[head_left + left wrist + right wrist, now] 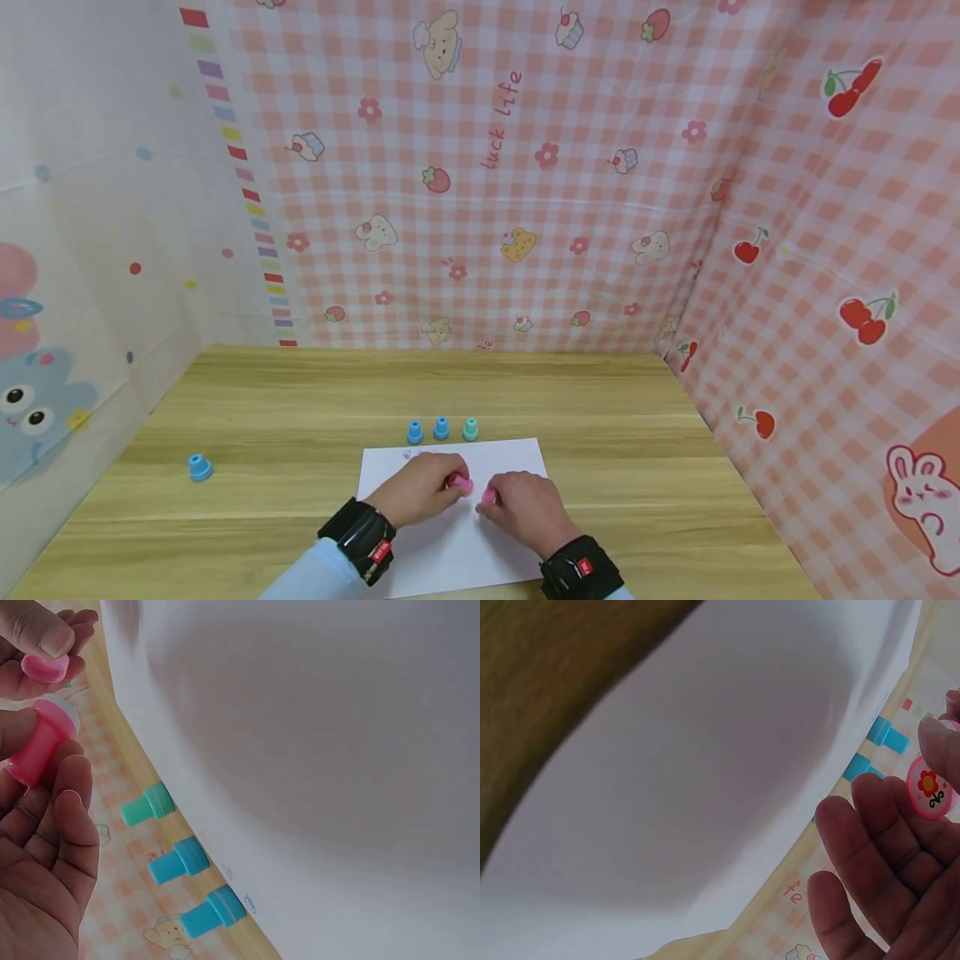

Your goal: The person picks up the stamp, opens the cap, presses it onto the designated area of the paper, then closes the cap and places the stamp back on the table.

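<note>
Head view shows both hands low over a white sheet of paper (pixel 450 533) on the wooden worktop (pixel 615 467). Left hand (pixel 417 488) has its grip curled round a small pink plastic stamp body (pixel 459 482); in the left wrist view that stamp (pixel 41 742) is pinched between thumb and fingers, its long axis tilted, the wider white-rimmed end pointing up toward the other hand. Right hand (pixel 527 510) pinches a small round pink cap (pixel 489 496) between thumb and fingertips, just beside the stamp and apart from it; the right wrist view shows the cap's (pixel 931 786) face bearing a red flower picture. So: one pink stamp, one pink cap, held above the middle of the paper.

Beyond the paper's far edge stand three small plastic stamps in a row, upright: two blue ones (pixel 415 432) (pixel 441 428) and one teal (pixel 470 429). A fourth blue stamp (pixel 199 467) stands well apart at the left of the worktop. Pink checked cloth (pixel 570 208) walls close in behind.
</note>
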Demonstrator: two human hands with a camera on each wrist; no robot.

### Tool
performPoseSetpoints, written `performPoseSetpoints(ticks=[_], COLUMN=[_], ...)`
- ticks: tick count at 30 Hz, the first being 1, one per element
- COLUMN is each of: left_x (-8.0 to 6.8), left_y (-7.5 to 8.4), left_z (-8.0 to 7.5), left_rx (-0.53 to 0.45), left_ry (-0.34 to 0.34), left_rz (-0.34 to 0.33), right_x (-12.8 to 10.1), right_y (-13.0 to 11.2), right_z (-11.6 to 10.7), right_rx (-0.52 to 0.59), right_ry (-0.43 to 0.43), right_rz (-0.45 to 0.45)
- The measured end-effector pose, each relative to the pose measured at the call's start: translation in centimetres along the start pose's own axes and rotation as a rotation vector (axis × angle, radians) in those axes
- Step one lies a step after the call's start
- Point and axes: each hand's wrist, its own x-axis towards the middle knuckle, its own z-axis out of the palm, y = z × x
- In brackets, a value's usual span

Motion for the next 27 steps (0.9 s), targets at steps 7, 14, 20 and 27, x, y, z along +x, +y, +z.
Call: performPoseSetpoints(ticks=[7,14,20,27], left_x=[-0.2,-0.4,-0.7,-1.0], left_y=[-0.1,-0.7,-1.3,-1.5], left_z=[-0.5,-0.9,-1.4,-2.3], left_rx=[0.016,0.054,0.068,0.073], left_ry=[-0.001,0.008,0.004,0.032], left_rz=[-0.017,-0.036,-0.072,-0.12], right_x=[0.1,0.1,0.1,0.0], right_y=[0.0,-0.2,-0.2,-0.1], right_z=[-0.1,-0.2,-0.2,-0.1], right_rx=[0.008,0.02,0.022,0.018], right_ry=[-0.006,-0.01,-0.022,-0.01], right_rz=[0.01,0.016,0.027,0.028])
